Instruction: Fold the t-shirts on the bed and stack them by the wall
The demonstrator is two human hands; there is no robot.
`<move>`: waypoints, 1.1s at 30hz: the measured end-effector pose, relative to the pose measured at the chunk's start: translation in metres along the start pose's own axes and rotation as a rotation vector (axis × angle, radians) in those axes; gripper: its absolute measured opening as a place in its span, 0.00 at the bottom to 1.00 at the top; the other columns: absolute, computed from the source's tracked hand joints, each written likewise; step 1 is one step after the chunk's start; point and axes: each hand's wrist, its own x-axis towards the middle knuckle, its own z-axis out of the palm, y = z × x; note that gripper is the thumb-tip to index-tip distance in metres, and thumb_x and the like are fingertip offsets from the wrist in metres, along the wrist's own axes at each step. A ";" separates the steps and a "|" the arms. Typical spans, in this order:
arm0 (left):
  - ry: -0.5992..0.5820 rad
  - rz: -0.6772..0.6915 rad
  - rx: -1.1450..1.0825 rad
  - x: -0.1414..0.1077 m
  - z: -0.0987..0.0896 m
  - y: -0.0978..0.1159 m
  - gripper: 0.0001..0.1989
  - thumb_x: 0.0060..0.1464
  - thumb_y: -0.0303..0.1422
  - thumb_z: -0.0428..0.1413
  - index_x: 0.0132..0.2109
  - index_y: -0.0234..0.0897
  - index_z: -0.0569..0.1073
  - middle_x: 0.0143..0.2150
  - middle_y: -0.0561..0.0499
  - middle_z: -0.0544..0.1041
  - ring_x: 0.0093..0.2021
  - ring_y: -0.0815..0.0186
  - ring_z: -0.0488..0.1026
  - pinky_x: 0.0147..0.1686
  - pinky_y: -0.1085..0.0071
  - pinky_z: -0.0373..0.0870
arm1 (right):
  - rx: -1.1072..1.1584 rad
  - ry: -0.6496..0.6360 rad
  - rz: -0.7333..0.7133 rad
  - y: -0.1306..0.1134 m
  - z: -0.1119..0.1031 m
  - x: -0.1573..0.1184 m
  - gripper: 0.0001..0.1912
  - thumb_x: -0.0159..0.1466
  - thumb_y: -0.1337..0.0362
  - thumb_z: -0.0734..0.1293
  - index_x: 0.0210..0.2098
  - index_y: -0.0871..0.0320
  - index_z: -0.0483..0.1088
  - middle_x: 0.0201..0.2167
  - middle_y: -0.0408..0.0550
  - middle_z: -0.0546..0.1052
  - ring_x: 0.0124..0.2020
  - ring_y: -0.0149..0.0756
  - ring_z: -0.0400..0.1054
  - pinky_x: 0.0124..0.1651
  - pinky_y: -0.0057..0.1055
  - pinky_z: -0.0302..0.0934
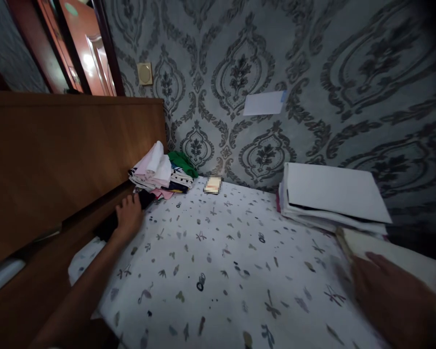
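On the left, my left hand [129,215] lies palm down with its fingers reaching forward over black cloth [108,226] at the bed's edge. Just beyond its fingertips sits a pile of folded clothes [153,167], with pink, white, striped and green pieces. At the lower right my right hand [392,295], smeared by motion, grips a pale, book-like thing [396,254] with a thick beige edge. This thing is close to a stack of white papers or folders [334,191] by the wall. My right fingertips are partly unclear.
A white patterned sheet [218,257] covers the bed. Near the wall lies a small, blurred-out flat object [212,185]. A wooden board [72,160] borders the bed on the left. The papered wall carries a white label [264,103] and a switch [144,74].
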 end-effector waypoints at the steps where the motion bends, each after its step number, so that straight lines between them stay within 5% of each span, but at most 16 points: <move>1: -0.060 -0.017 0.010 0.001 -0.003 -0.007 0.23 0.58 0.28 0.47 0.60 0.26 0.65 0.57 0.25 0.70 0.57 0.40 0.68 0.50 0.48 0.67 | 0.013 0.010 -0.036 -0.016 0.001 -0.009 0.10 0.58 0.50 0.62 0.29 0.41 0.73 0.45 0.60 0.77 0.61 0.64 0.61 0.62 0.66 0.50; 3: -0.162 0.001 -0.011 -0.001 -0.009 -0.009 0.19 0.58 0.26 0.46 0.56 0.27 0.68 0.50 0.28 0.75 0.50 0.44 0.74 0.46 0.54 0.69 | 0.108 -0.013 -0.058 -0.057 0.006 -0.027 0.12 0.59 0.50 0.61 0.30 0.45 0.74 0.43 0.61 0.78 0.55 0.62 0.68 0.60 0.63 0.57; 6: -0.206 0.099 -0.172 -0.013 -0.021 0.016 0.15 0.58 0.26 0.48 0.51 0.29 0.70 0.44 0.33 0.78 0.45 0.47 0.76 0.45 0.57 0.69 | 0.441 -0.276 0.164 -0.133 0.020 -0.055 0.18 0.61 0.47 0.64 0.40 0.51 0.76 0.46 0.58 0.79 0.51 0.57 0.72 0.56 0.60 0.63; 8: -0.277 0.206 -0.481 -0.027 -0.034 0.045 0.11 0.56 0.30 0.52 0.45 0.33 0.72 0.39 0.40 0.78 0.43 0.51 0.76 0.43 0.61 0.70 | 0.740 -0.532 0.328 -0.181 0.030 -0.070 0.21 0.61 0.44 0.66 0.44 0.52 0.76 0.47 0.56 0.79 0.50 0.54 0.73 0.55 0.54 0.65; 10: -0.478 0.297 -0.931 -0.045 -0.051 0.074 0.10 0.53 0.35 0.56 0.42 0.36 0.73 0.36 0.47 0.78 0.39 0.56 0.76 0.40 0.65 0.71 | 1.043 -0.638 0.531 -0.218 0.037 -0.079 0.23 0.59 0.44 0.69 0.48 0.51 0.74 0.54 0.54 0.76 0.52 0.51 0.72 0.56 0.49 0.66; 13: -0.878 0.288 -1.502 -0.073 -0.076 0.107 0.16 0.48 0.40 0.60 0.43 0.37 0.74 0.36 0.51 0.78 0.36 0.61 0.75 0.37 0.70 0.71 | 1.361 -0.599 0.749 -0.243 0.038 -0.080 0.27 0.54 0.46 0.74 0.49 0.51 0.72 0.54 0.51 0.76 0.53 0.48 0.72 0.55 0.46 0.66; 16: -1.058 0.180 -1.721 -0.087 -0.080 0.121 0.17 0.45 0.37 0.62 0.43 0.35 0.75 0.37 0.50 0.79 0.36 0.63 0.75 0.35 0.73 0.71 | 1.451 -0.537 0.838 -0.241 0.027 -0.077 0.24 0.54 0.50 0.76 0.47 0.51 0.73 0.49 0.48 0.79 0.52 0.46 0.72 0.55 0.43 0.67; 19: -1.011 0.072 -1.735 -0.081 -0.054 0.121 0.15 0.45 0.35 0.62 0.41 0.35 0.74 0.37 0.48 0.78 0.36 0.64 0.75 0.34 0.72 0.72 | 1.482 -0.474 0.836 -0.230 0.016 -0.077 0.22 0.54 0.54 0.76 0.46 0.50 0.74 0.46 0.43 0.80 0.49 0.41 0.74 0.54 0.37 0.67; 22: -0.830 0.018 -1.521 -0.066 -0.019 0.113 0.12 0.47 0.36 0.59 0.39 0.37 0.69 0.34 0.51 0.74 0.33 0.66 0.72 0.28 0.73 0.69 | 1.421 -0.514 0.835 -0.221 0.015 -0.079 0.21 0.53 0.58 0.77 0.45 0.53 0.75 0.42 0.44 0.81 0.44 0.38 0.75 0.48 0.33 0.68; 24: -0.604 0.106 -1.304 -0.060 -0.004 0.106 0.11 0.48 0.36 0.57 0.39 0.38 0.67 0.35 0.52 0.72 0.34 0.66 0.71 0.28 0.73 0.67 | 1.363 -0.559 0.838 -0.217 0.019 -0.081 0.20 0.54 0.58 0.77 0.45 0.54 0.75 0.41 0.45 0.81 0.42 0.37 0.74 0.46 0.32 0.68; 27: -0.314 0.425 -1.058 -0.067 -0.007 0.102 0.09 0.54 0.38 0.52 0.39 0.38 0.68 0.36 0.51 0.72 0.37 0.64 0.69 0.32 0.70 0.66 | 1.315 -0.568 0.828 -0.214 0.025 -0.084 0.19 0.55 0.58 0.76 0.45 0.54 0.75 0.42 0.45 0.80 0.44 0.37 0.74 0.48 0.32 0.67; 30: -0.342 0.683 -0.933 -0.095 -0.025 0.111 0.13 0.61 0.43 0.48 0.38 0.39 0.69 0.33 0.52 0.72 0.34 0.64 0.69 0.34 0.68 0.65 | 1.316 -0.544 0.800 -0.215 0.027 -0.086 0.20 0.55 0.57 0.76 0.46 0.52 0.75 0.43 0.45 0.80 0.46 0.39 0.73 0.51 0.35 0.66; 33: -0.428 0.770 -0.802 -0.127 -0.033 0.130 0.14 0.59 0.46 0.52 0.39 0.40 0.68 0.35 0.52 0.73 0.34 0.63 0.71 0.35 0.67 0.67 | 1.348 -0.554 0.714 -0.219 0.027 -0.087 0.23 0.55 0.55 0.76 0.49 0.51 0.74 0.46 0.45 0.80 0.49 0.40 0.73 0.56 0.38 0.64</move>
